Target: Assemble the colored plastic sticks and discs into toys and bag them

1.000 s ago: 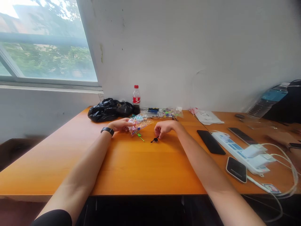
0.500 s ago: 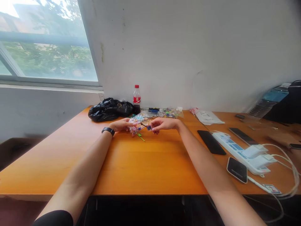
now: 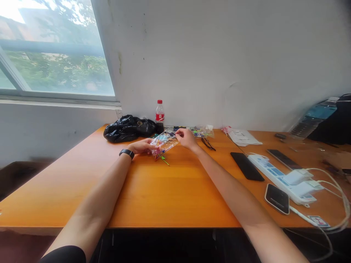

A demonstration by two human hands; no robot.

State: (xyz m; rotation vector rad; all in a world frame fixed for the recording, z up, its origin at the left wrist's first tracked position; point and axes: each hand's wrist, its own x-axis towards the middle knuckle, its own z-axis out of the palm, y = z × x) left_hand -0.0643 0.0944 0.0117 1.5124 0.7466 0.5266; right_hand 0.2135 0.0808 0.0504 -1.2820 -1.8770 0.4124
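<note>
My left hand, with a black band on its wrist, is closed on the near left edge of a clear plastic bag. Small colourful pieces show inside the bag. Thumb and fingers of my right hand are pinched at the bag's upper right end. Between them is a small dark round piece with a thin black strip; it lies over the bag's upper part, and whether inside or outside I cannot tell. A thin yellow-green stick rests on the table just below the bag.
Behind my hands stand a black plastic bag and a cola bottle. More bagged colourful pieces and a black cord lie to the right. Farther right are a dark phone, a power strip and a white-cabled device.
My right hand has moved up and away from me, carrying the dark round piece from the bag's right side to its upper end. The black cord now shows beside my wrist. My left hand stays put.
</note>
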